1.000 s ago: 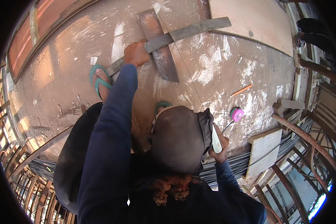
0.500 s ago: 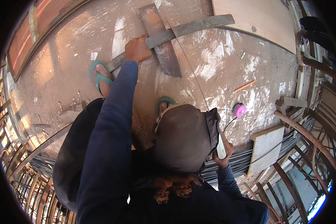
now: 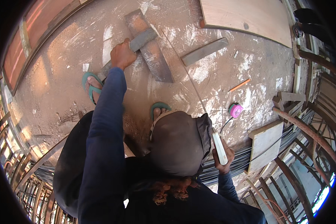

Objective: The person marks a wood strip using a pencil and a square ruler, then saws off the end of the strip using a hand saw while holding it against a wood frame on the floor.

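My left hand (image 3: 123, 54) is closed over a grey wooden strip (image 3: 143, 38), pressing it across a wider board (image 3: 156, 61) that lies on the floor beneath it. The strip's near end runs beside my left foot in a green sandal (image 3: 94, 89). In my right hand (image 3: 226, 160) is the pale handle of a handsaw (image 3: 219, 147), fingers wrapped round it. Its thin blade, seen edge-on, reaches up just past the strip's far end; a brown cap (image 3: 177, 143) hides part of the saw. A separate short piece of wood (image 3: 205, 51) lies on the floor right of the blade.
A pink tape measure (image 3: 235, 110) and an orange pencil (image 3: 239, 85) lie on the dusty floor at right. Plywood (image 3: 246, 18) is at the far right. Bundled dark rods (image 3: 235, 158) and a white-faced board (image 3: 266, 143) are behind my right hand.
The strip's far end has come off and now lies as a separate piece on the floor. The saw handle has tilted and shifted slightly nearer. My left hand still grips the shorter strip.
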Available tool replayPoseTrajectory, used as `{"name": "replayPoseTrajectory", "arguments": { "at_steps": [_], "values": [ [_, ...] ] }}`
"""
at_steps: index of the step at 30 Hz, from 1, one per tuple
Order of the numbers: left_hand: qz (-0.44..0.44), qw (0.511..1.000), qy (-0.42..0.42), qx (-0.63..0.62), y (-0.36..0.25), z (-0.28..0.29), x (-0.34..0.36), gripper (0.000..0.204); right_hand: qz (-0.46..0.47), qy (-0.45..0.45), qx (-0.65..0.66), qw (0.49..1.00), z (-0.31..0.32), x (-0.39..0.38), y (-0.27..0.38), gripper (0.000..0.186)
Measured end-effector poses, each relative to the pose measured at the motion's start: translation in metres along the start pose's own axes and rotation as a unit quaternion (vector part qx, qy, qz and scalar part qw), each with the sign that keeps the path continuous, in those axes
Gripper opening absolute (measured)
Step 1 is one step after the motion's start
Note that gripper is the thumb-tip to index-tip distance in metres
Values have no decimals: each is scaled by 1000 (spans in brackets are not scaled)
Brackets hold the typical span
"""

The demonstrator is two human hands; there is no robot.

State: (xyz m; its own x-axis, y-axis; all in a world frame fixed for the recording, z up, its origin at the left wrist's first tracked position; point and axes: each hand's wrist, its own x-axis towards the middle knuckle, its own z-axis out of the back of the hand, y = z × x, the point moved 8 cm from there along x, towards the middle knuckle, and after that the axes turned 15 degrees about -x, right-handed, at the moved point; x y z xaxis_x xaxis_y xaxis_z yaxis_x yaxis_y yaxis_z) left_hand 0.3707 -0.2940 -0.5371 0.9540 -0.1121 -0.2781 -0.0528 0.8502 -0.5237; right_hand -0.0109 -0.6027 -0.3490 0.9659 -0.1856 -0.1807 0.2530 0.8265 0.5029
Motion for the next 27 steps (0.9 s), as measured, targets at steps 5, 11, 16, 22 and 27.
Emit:
{"name": "replayPoseTrajectory", "arguments": {
  "at_steps": [5,11,16,22,27],
  "values": [
    [-29,996,-18,-80,-6,38,-4,49,78,-14,-32,996,-42,37,-2,68],
    [-109,856,84,-499,-73,103,35,46,106,-114,-97,983,-42,15,-9,73],
    [-178,641,231,-710,-209,143,56,44,58,-225,-167,958,-24,2,-17,70],
    [-150,623,221,-736,-273,145,115,71,-70,-295,-193,933,-50,8,-48,83],
    [-153,782,149,-586,-312,167,117,71,-149,-214,-256,931,-92,6,-82,98]
  ]
}}
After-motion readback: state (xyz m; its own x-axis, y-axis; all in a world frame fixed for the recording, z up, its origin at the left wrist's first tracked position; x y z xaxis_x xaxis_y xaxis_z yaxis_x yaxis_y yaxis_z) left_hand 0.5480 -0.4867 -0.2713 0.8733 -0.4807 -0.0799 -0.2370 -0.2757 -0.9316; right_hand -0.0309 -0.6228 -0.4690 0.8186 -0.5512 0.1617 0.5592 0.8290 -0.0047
